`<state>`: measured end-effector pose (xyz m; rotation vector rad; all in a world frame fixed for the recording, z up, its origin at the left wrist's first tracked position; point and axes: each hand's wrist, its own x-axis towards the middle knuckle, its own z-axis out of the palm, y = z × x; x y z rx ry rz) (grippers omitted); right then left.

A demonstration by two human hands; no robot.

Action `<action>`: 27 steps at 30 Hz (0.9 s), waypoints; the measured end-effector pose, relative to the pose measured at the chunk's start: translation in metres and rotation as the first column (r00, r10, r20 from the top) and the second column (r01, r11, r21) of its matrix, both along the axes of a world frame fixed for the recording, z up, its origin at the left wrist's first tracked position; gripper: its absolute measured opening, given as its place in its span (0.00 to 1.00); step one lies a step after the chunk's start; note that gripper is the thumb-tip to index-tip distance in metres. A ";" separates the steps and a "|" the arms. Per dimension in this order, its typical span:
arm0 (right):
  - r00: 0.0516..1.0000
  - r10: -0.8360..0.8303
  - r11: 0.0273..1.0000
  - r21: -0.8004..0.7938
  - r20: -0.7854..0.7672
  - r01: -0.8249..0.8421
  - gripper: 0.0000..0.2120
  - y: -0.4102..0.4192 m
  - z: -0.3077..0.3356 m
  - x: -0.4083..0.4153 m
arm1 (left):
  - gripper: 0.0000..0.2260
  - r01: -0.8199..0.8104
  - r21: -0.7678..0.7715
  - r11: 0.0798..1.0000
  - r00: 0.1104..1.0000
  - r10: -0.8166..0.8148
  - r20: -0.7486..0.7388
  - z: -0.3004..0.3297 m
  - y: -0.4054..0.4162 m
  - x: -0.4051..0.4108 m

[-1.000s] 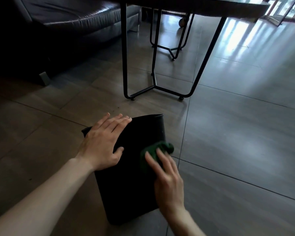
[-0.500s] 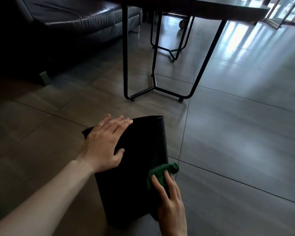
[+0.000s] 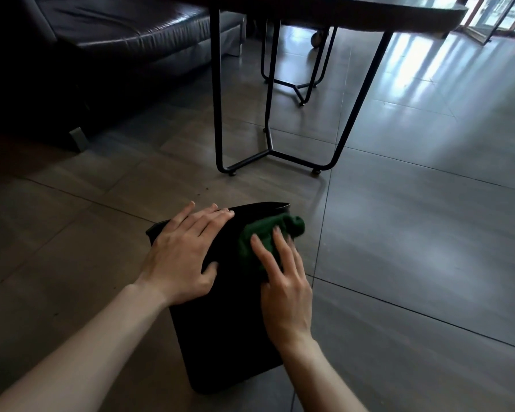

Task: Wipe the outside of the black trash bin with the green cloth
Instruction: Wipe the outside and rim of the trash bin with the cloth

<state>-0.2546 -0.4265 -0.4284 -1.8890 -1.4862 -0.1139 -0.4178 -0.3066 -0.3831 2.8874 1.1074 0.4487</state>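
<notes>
Right hand: fingers extended and lying flat, pressing the green cloth against the upper face of the black trash bin; the cloth is bunched, with one fold spilling past the bin's right edge just below the rim. Left hand: likewise flat and uncurled, palm down on the same face beside the cloth, fingertips reaching the rim and thumb spread toward the right hand; it appears to steady the bin rather than grip it.

The bin lies tipped on the floor, its open end pointing away from the viewer and its base nearest the lower edge of the view. It rests across a tile joint, well short of the black metal table legs that stand farther along the floor. A dark sofa occupies the far left corner of the room.

Step in hand, by judgement: wiping the upward-facing side, with the cloth at the rim end of its travel. The next move probably calls for drawing the cloth toward the base under even pressure, while the left hand holds the bin from sliding. The remaining sides would then require the bin to be rolled; whether they are already clean cannot be told.
</notes>
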 end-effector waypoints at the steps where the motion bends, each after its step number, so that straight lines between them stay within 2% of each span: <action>1: 1.000 -0.012 1.000 -0.028 0.014 0.012 0.36 -0.013 -0.014 -0.002 | 0.41 -0.002 0.000 1.000 1.000 0.002 -0.004 -0.001 0.001 0.000; 4: 0.998 -0.064 0.987 -0.148 -0.024 0.060 0.44 -0.051 -0.048 -0.009 | 0.41 -0.004 -0.006 1.000 1.000 0.004 -0.003 -0.001 0.002 0.001; 7: 0.977 -0.171 0.959 -0.247 -0.124 0.137 0.45 -0.073 -0.060 -0.013 | 0.41 -0.003 -0.007 1.000 1.000 0.003 0.006 0.000 0.003 0.003; 11: 0.955 -0.233 0.965 -0.163 -0.186 0.204 0.42 -0.064 -0.031 -0.008 | 0.41 -0.006 -0.006 1.000 1.000 0.006 0.020 0.000 0.001 0.002; 15: 0.975 -0.134 0.988 0.047 -0.178 0.144 0.36 -0.013 0.022 0.003 | 0.41 -0.006 0.002 1.000 1.000 0.006 0.022 -0.002 0.000 0.004; 17: 0.987 -0.066 0.995 0.070 -0.147 0.077 0.33 0.008 0.033 0.005 | 0.41 -0.010 0.000 1.000 1.000 0.010 0.018 -0.001 -0.001 0.004; 23: 0.998 0.053 0.998 -0.031 0.045 -0.051 0.29 -0.011 -0.015 0.000 | 0.41 -0.006 0.004 1.000 1.000 0.005 0.019 -0.001 0.000 0.002; 27: 0.981 0.159 0.979 -0.147 0.113 -0.142 0.32 -0.055 -0.061 0.000 | 0.41 -0.011 -0.004 1.000 1.000 0.011 0.003 -0.001 0.003 0.003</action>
